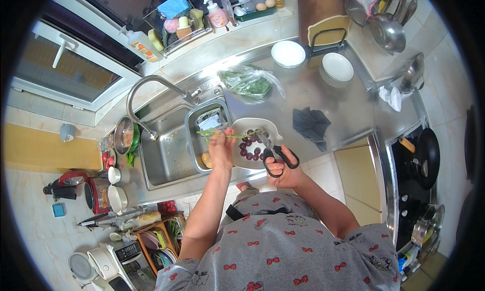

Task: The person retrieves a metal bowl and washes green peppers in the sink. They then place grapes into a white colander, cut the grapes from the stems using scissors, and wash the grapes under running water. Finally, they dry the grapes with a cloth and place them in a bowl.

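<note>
My left hand (222, 149) pinches a green grape stem (242, 136) that stretches right across a white bowl (237, 125). Loose dark purple grapes (243, 152) lie in the bowl, and a few more are near the stem's right end. In my right hand (288, 174) is a pair of black-handled scissors (280, 159), fingers through the loops. The blades point up and left over the bowl, close to the stem's tip. Whether they touch the stem is unclear. Left of the bowl, a grey basin (195, 154) holds a clear-wrapped package (210, 121) and a potato-like item (207, 160).
The basin sits over the right part of a steel sink (166, 158) with a curved faucet (130, 101). Behind the bowl lies a plastic bag of leafy greens (250, 84). A dark cloth (311, 126) and two white dishes (288, 54) are on the counter. A wok (428, 158) stands far right.
</note>
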Tool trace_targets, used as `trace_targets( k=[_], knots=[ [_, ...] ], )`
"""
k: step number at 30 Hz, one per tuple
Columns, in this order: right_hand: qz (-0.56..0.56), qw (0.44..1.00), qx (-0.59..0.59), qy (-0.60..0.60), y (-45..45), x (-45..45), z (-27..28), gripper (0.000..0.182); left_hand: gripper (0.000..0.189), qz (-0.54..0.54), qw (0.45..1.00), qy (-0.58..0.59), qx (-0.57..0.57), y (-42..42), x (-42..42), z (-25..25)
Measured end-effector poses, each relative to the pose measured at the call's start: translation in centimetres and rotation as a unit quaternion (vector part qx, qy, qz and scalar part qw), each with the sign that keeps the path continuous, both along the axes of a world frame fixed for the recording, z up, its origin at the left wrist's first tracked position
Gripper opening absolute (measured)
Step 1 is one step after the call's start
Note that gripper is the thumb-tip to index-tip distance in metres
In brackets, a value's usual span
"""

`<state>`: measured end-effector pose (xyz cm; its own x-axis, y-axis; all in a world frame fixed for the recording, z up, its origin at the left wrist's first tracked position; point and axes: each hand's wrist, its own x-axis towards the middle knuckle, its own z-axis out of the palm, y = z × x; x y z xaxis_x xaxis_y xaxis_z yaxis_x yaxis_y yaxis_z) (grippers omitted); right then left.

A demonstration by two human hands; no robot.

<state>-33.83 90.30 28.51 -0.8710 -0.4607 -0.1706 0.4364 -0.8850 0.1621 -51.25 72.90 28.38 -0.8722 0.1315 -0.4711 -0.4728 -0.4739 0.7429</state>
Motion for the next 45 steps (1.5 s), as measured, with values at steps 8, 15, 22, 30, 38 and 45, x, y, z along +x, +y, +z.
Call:
trace_targets(
  k=[8,15,22,30,38,45],
  knots=[
    [0.03,0.998,0.059,0.018,0.6,-0.9,-1.1,0.058,0.008,-0.01,1.0,-0.001,-0.013,-0.2,1.2,-0.4],
    [0.089,0.987,0.127,-0.04,0.9,-0.4,0.2,0.056,0.011,0.023,0.999,0.006,-0.043,0.2,0.9,-0.2],
    [0.136,0.979,0.148,-0.021,2.0,-0.6,-0.4,0.058,0.012,0.085,0.996,0.002,-0.023,0.4,2.0,-1.5],
    [0.194,0.951,0.239,-0.021,2.1,-2.0,0.3,0.056,0.013,0.185,0.981,-0.01,0.05,-0.6,4.3,-1.6],
    [0.26,0.812,0.509,0.12,-2.1,-1.2,5.5,0.056,0.005,0.286,0.945,0.008,0.16,-8.7,8.9,1.8],
    [0.444,0.65,0.563,0.254,-14.3,2.2,9.0,0.063,0.006,0.439,0.872,0.093,0.197,-22.5,21.0,3.6]
  ],
)
